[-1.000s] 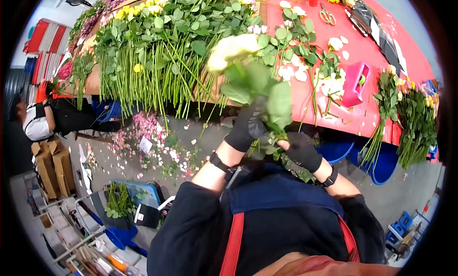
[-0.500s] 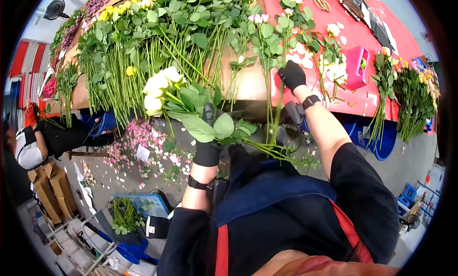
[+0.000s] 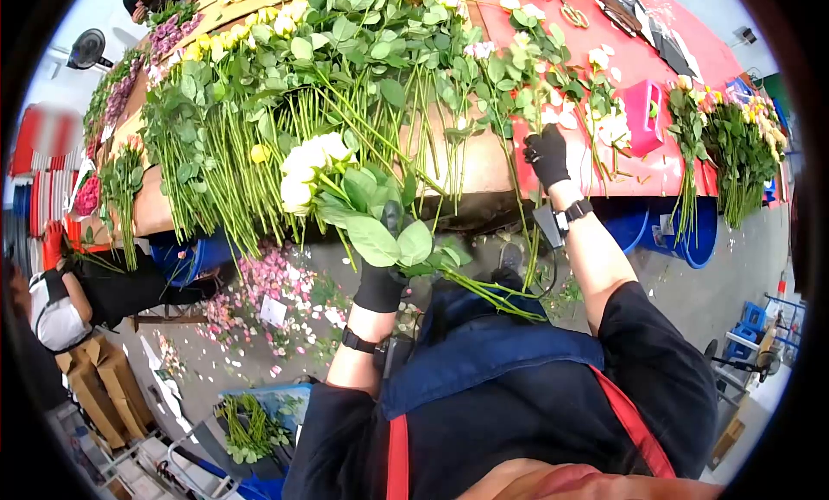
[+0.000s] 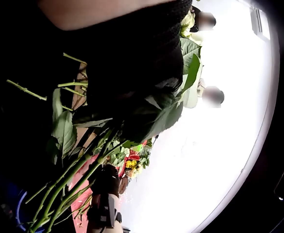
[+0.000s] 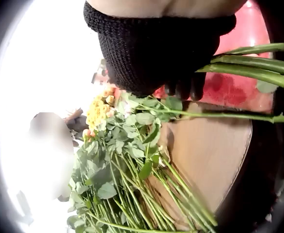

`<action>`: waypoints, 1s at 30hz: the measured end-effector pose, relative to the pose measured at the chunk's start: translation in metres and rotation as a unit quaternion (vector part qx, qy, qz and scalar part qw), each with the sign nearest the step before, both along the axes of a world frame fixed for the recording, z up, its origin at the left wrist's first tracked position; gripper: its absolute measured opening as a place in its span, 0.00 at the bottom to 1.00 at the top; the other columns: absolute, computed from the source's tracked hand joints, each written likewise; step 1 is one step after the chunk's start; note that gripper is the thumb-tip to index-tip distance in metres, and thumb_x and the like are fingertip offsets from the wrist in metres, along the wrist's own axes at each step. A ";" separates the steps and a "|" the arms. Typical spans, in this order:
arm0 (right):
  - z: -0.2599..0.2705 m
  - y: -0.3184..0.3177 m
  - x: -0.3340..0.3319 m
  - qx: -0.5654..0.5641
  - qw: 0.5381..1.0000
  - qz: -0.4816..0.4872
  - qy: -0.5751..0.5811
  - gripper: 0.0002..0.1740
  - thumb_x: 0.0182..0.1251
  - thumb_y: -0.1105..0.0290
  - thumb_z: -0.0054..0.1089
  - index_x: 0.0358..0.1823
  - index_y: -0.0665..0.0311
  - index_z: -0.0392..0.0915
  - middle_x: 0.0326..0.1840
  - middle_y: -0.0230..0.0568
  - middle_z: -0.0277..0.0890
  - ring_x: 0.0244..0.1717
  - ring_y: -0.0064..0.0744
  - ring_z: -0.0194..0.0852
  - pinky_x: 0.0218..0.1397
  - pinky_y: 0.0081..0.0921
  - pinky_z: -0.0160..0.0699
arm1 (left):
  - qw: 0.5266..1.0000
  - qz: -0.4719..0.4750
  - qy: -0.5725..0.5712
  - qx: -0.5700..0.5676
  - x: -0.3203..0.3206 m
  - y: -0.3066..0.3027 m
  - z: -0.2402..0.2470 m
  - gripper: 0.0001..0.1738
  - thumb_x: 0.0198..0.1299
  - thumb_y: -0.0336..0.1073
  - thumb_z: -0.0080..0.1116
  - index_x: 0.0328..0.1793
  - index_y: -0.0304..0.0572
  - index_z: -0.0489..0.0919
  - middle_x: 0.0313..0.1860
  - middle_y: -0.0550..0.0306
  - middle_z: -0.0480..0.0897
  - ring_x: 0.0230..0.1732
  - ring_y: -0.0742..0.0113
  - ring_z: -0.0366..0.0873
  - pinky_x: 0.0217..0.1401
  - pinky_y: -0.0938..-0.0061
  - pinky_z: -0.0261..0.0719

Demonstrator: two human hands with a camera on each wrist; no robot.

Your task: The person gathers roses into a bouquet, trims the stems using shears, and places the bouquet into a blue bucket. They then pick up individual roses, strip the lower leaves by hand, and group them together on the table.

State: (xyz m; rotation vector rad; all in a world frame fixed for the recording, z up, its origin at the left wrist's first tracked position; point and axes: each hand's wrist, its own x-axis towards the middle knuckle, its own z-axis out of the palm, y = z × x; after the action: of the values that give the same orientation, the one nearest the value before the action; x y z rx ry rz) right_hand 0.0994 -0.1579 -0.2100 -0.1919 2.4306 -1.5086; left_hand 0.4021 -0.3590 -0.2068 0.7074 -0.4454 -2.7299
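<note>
My gloved left hand (image 3: 380, 280) grips a bunch of white roses (image 3: 311, 167) in front of my body. The blooms point up and left, broad leaves (image 3: 371, 238) cover part of the fingers, and the cut stems (image 3: 496, 294) stick out to the right. Over the red table's front edge, my gloved right hand (image 3: 548, 157) curls round rose stems. Green stems (image 5: 258, 68) come out of that fist in the right wrist view. Leafy roses (image 3: 518, 64) lie just beyond it, and the fingers are partly hidden by the glove's back.
A thick row of yellow and white roses (image 3: 233, 129) covers the brown table part, stems overhanging the edge. A pink holder (image 3: 641, 118), scissors (image 3: 573, 16) and loose petals (image 3: 611, 130) lie on the red side. Blue buckets (image 3: 691, 232) stand below. Another person (image 3: 60, 301) works at left.
My right hand has left the bunch beside my left hand and reached to the stems on the red table. The left hand has lowered the white roses and swung them leftward.
</note>
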 end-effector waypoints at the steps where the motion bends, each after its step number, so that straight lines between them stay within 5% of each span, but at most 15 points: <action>1: -0.003 0.007 -0.003 0.044 0.987 0.011 0.156 0.11 0.58 0.67 0.58 0.31 0.70 0.71 0.25 0.53 0.73 0.28 0.46 0.75 0.36 0.39 0.73 | 0.999 -0.020 -0.003 -0.046 -0.002 -0.002 0.003 0.09 0.65 0.41 0.59 0.44 0.47 0.75 0.29 0.62 0.77 0.26 0.68 0.76 0.24 0.74 0.77; 3: 0.024 0.013 0.003 0.092 0.951 0.013 0.296 0.12 0.62 0.66 0.57 0.35 0.70 0.73 0.24 0.50 0.72 0.25 0.38 0.73 0.33 0.33 0.72 | 0.993 -0.054 0.066 -0.078 -0.009 0.001 0.037 0.11 0.65 0.42 0.59 0.46 0.44 0.76 0.32 0.59 0.78 0.29 0.67 0.77 0.27 0.73 0.80; 6: 0.081 0.013 0.033 -0.224 0.974 0.023 0.030 0.09 0.66 0.68 0.57 0.42 0.67 0.77 0.27 0.37 0.75 0.21 0.24 0.70 0.26 0.22 0.71 | 0.980 0.013 -0.036 -0.193 -0.025 0.004 0.018 0.15 0.67 0.44 0.55 0.52 0.44 0.74 0.39 0.57 0.79 0.36 0.65 0.79 0.33 0.69 0.83; 7: 0.099 0.013 0.043 -0.212 0.977 0.032 0.004 0.11 0.66 0.71 0.57 0.47 0.66 0.78 0.29 0.32 0.76 0.21 0.18 0.69 0.23 0.17 0.69 | 0.999 0.033 -0.011 0.033 -0.029 0.010 0.057 0.19 0.69 0.47 0.50 0.59 0.46 0.71 0.47 0.57 0.78 0.42 0.61 0.80 0.41 0.64 0.84; 8: 0.113 0.016 0.052 -0.191 0.980 0.061 -0.009 0.14 0.66 0.70 0.58 0.51 0.67 0.77 0.30 0.33 0.77 0.22 0.19 0.70 0.26 0.18 0.70 | 0.995 -0.032 0.091 0.029 -0.033 0.008 0.052 0.21 0.70 0.49 0.46 0.61 0.48 0.68 0.51 0.57 0.77 0.45 0.58 0.81 0.45 0.59 0.84; 10: 0.151 0.012 0.076 -0.155 0.975 0.156 -0.033 0.14 0.65 0.70 0.58 0.51 0.68 0.78 0.30 0.31 0.77 0.24 0.18 0.70 0.30 0.18 0.71 | 0.992 -0.057 0.098 -0.062 -0.049 0.007 0.041 0.20 0.69 0.49 0.47 0.60 0.49 0.69 0.50 0.56 0.78 0.45 0.58 0.81 0.45 0.59 0.84; 11: 0.155 0.012 0.088 -0.138 0.972 0.182 -0.056 0.15 0.65 0.70 0.58 0.51 0.67 0.78 0.30 0.30 0.77 0.25 0.17 0.70 0.31 0.18 0.71 | 0.941 -0.050 0.084 -0.325 -0.050 0.010 0.062 0.20 0.68 0.47 0.50 0.61 0.47 0.70 0.51 0.53 0.79 0.47 0.54 0.81 0.47 0.56 0.83; 13: 0.156 0.011 0.112 -0.087 0.965 0.229 -0.093 0.14 0.64 0.68 0.56 0.48 0.66 0.79 0.28 0.32 0.77 0.29 0.18 0.73 0.33 0.18 0.71 | 0.975 -0.039 0.214 0.049 -0.062 0.020 0.088 0.20 0.66 0.38 0.53 0.63 0.45 0.69 0.54 0.50 0.78 0.52 0.51 0.80 0.49 0.52 0.83; 14: 0.142 0.017 0.119 -0.080 0.949 0.252 -0.173 0.18 0.63 0.68 0.59 0.53 0.67 0.78 0.31 0.32 0.78 0.30 0.18 0.73 0.35 0.20 0.72 | 0.985 -0.040 0.168 0.002 -0.066 0.021 0.080 0.21 0.68 0.41 0.51 0.64 0.43 0.68 0.55 0.50 0.78 0.54 0.50 0.79 0.50 0.51 0.83; 18: 0.134 0.003 0.147 -0.016 0.896 0.411 0.170 0.18 0.59 0.74 0.63 0.51 0.67 0.77 0.34 0.44 0.79 0.32 0.35 0.78 0.35 0.26 0.75 | 0.971 -0.124 0.198 -0.056 -0.058 0.022 0.099 0.16 0.70 0.42 0.48 0.55 0.40 0.73 0.47 0.54 0.80 0.47 0.60 0.81 0.45 0.62 0.84; 23: 0.138 0.002 0.149 -0.055 0.867 0.433 0.241 0.21 0.57 0.76 0.62 0.55 0.65 0.76 0.36 0.48 0.79 0.33 0.44 0.79 0.35 0.31 0.77 | 0.980 -0.008 0.026 -0.198 -0.048 0.031 0.108 0.11 0.64 0.32 0.58 0.52 0.43 0.75 0.41 0.63 0.79 0.37 0.77 0.76 0.39 0.76 0.79; 26: 0.131 0.005 0.151 0.032 0.825 0.462 0.323 0.28 0.55 0.76 0.61 0.60 0.63 0.70 0.36 0.49 0.78 0.27 0.45 0.75 0.30 0.37 0.74 | 0.969 -0.006 0.045 -0.245 -0.040 0.034 0.126 0.10 0.66 0.32 0.55 0.52 0.42 0.75 0.41 0.64 0.79 0.39 0.77 0.76 0.42 0.77 0.79; 27: 0.133 0.004 0.151 0.030 0.807 0.468 0.359 0.27 0.56 0.74 0.60 0.60 0.64 0.70 0.40 0.50 0.78 0.30 0.46 0.75 0.32 0.39 0.75 | 0.912 0.008 -0.034 -0.409 -0.031 0.038 0.109 0.15 0.69 0.40 0.49 0.57 0.41 0.72 0.47 0.58 0.78 0.44 0.69 0.79 0.45 0.72 0.82; 28: 0.134 0.001 0.152 0.026 0.786 0.475 0.394 0.27 0.57 0.72 0.60 0.61 0.65 0.69 0.43 0.51 0.77 0.32 0.46 0.76 0.34 0.41 0.76 | 0.978 -0.002 0.077 -0.192 -0.028 0.034 0.093 0.18 0.70 0.42 0.47 0.60 0.41 0.71 0.51 0.56 0.78 0.48 0.66 0.79 0.49 0.69 0.82; 30: 0.137 0.001 0.153 0.044 0.774 0.499 0.387 0.28 0.58 0.70 0.58 0.61 0.67 0.68 0.50 0.53 0.75 0.38 0.48 0.77 0.39 0.42 0.77 | 0.993 0.007 0.020 -0.113 -0.018 0.037 0.121 0.20 0.71 0.42 0.45 0.64 0.42 0.69 0.54 0.54 0.77 0.51 0.63 0.79 0.53 0.67 0.81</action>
State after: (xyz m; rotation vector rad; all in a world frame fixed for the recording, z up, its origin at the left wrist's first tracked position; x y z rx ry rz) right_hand 0.2523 -0.1567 -0.0731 -2.0370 2.1181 -0.8334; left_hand 0.3837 -0.3218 -0.0861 0.5934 -0.7232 -2.6180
